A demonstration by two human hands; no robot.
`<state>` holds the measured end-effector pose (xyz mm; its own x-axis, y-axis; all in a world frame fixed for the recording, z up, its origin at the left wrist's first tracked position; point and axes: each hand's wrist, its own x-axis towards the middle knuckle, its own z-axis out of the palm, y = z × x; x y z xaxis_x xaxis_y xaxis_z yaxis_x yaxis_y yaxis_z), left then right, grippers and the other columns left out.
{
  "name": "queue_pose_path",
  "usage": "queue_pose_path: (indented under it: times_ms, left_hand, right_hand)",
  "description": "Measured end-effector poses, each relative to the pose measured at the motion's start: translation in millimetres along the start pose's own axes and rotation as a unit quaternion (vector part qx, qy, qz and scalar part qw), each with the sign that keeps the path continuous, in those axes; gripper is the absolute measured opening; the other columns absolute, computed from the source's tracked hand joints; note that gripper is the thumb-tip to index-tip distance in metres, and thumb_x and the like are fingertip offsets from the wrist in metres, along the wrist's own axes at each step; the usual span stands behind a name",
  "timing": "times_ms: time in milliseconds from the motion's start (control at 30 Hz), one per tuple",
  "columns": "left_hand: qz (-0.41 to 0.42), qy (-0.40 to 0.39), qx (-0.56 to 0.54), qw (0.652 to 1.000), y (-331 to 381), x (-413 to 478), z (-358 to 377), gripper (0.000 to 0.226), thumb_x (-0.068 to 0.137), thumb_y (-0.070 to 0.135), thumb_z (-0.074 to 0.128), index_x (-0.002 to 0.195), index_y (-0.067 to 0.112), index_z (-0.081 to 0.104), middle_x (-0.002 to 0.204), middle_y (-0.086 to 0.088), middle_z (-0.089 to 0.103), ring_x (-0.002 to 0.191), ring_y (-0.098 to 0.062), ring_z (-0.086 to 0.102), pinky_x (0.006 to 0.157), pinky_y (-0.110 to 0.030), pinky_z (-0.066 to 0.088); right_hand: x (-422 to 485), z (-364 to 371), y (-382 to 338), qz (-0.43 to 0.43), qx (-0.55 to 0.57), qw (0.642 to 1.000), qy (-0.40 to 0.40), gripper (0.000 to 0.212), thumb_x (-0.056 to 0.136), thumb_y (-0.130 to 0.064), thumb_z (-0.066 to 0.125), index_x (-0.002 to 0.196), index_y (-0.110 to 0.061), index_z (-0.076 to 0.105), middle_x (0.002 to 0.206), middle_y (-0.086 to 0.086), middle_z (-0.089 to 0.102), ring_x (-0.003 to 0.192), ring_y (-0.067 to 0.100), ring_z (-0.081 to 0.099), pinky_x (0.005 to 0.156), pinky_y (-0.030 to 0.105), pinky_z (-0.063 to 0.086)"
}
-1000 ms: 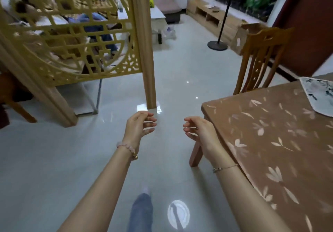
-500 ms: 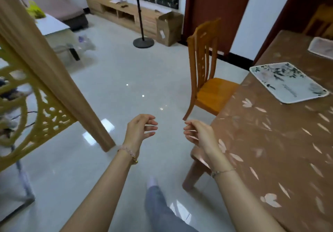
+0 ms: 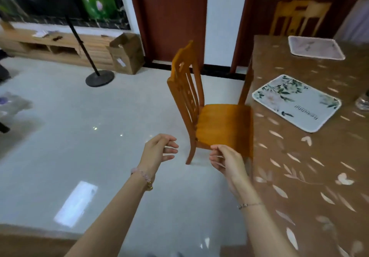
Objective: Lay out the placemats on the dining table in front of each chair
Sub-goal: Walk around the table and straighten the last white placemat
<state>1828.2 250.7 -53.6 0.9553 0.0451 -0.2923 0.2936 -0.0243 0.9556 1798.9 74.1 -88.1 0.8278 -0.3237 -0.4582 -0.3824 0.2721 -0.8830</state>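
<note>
White floral mat (image 3: 296, 102) lies flat on the tabletop (image 3: 299, 177) before the chair (image 3: 209, 117); it looks thin, light and floppy, best pinched by two edges. Both hands (image 3: 159, 151) (image 3: 227, 163) are empty, loosely curled.

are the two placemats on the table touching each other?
Apart. Head view: the leaf-printed white placemat lies by the orange wooden chair; the pale placemat sits farther along, with bare brown tablecloth between them.

Cardboard box (image 3: 127, 53), stand base (image 3: 100, 78), perhaps a glass (image 3: 363, 100).
</note>
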Motion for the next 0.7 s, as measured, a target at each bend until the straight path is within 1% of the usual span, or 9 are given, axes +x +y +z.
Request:
queue_pose_path:
  times_ms: [67,133,300,367,433,533,633,667,700]
  left_hand:
    - [-0.014,-0.025,0.007,1.0,6,36,7,0.026,0.095,0.015,0.041,0.083,0.011,0.063,0.077,-0.006,0.063,0.075,-0.021,0.062,0.068,-0.027,0.052]
    - [-0.024,-0.055,0.014,0.998,12,72,18,0.027,0.095,0.017,0.04,0.083,0.011,0.063,0.079,-0.007,0.064,0.076,-0.022,0.063,0.069,-0.027,0.054]
    - [-0.029,-0.162,0.029,0.986,31,174,60,0.027,0.097,0.018,0.04,0.092,0.006,0.063,0.084,-0.012,0.064,0.077,-0.021,0.063,0.065,-0.024,0.055]
    - [-0.036,-0.215,0.014,0.976,42,210,79,0.026,0.097,0.017,0.04,0.089,0.007,0.063,0.081,-0.012,0.063,0.075,-0.021,0.062,0.065,-0.025,0.054]
    - [-0.044,-0.275,0.022,0.96,54,245,99,0.025,0.097,0.016,0.04,0.088,0.008,0.062,0.082,-0.011,0.063,0.076,-0.021,0.062,0.066,-0.027,0.052]
    - [-0.038,-0.343,0.052,0.937,68,282,137,0.024,0.097,0.017,0.04,0.09,0.009,0.062,0.087,-0.013,0.063,0.081,-0.023,0.063,0.072,-0.032,0.052]
    - [-0.039,-0.394,0.073,0.915,77,306,186,0.024,0.097,0.017,0.04,0.09,0.01,0.062,0.086,-0.012,0.063,0.08,-0.022,0.063,0.072,-0.033,0.051]
    - [-0.039,-0.401,0.077,0.912,78,309,200,0.023,0.097,0.017,0.041,0.09,0.01,0.062,0.085,-0.011,0.064,0.079,-0.022,0.063,0.071,-0.032,0.052]
    - [-0.039,-0.412,0.08,0.907,78,313,217,0.023,0.097,0.017,0.041,0.091,0.009,0.062,0.085,-0.011,0.064,0.078,-0.022,0.063,0.071,-0.031,0.052]
  right_hand:
    - [23,4,-13,-0.006,0.013,1.0,0.028,0.022,0.095,-0.018,0.048,0.091,-0.007,0.067,0.079,0.008,0.065,0.073,0.019,0.063,0.075,0.03,0.054]
    - [46,4,-24,-0.007,0.021,0.998,0.054,0.024,0.096,-0.018,0.047,0.088,-0.009,0.068,0.08,0.009,0.065,0.076,0.021,0.062,0.077,0.032,0.054]
    - [106,-1,-48,-0.029,0.045,0.989,0.136,0.026,0.096,-0.017,0.048,0.081,-0.013,0.069,0.079,0.009,0.067,0.076,0.022,0.063,0.08,0.036,0.054]
    - [125,-4,-56,-0.034,0.059,0.981,0.183,0.026,0.096,-0.016,0.048,0.081,-0.013,0.069,0.08,0.011,0.067,0.075,0.022,0.062,0.074,0.033,0.054]
    - [143,-6,-67,-0.036,0.092,0.967,0.236,0.025,0.096,-0.014,0.047,0.081,-0.011,0.068,0.083,0.014,0.065,0.073,0.023,0.061,0.066,0.027,0.052]
    - [157,-15,-85,-0.037,0.131,0.944,0.3,0.025,0.096,-0.013,0.046,0.081,-0.009,0.066,0.079,0.012,0.064,0.071,0.022,0.06,0.063,0.024,0.049]
    - [163,-30,-98,-0.062,0.168,0.911,0.372,0.024,0.095,-0.007,0.044,0.081,-0.006,0.064,0.071,0.01,0.061,0.063,0.019,0.057,0.053,0.016,0.048]
    - [164,-36,-101,-0.066,0.172,0.902,0.39,0.024,0.094,-0.007,0.044,0.083,-0.006,0.065,0.07,0.009,0.061,0.062,0.019,0.056,0.051,0.016,0.047]
    - [167,-45,-104,-0.068,0.174,0.894,0.408,0.023,0.094,-0.008,0.044,0.084,-0.006,0.065,0.07,0.008,0.061,0.062,0.018,0.056,0.052,0.017,0.047]
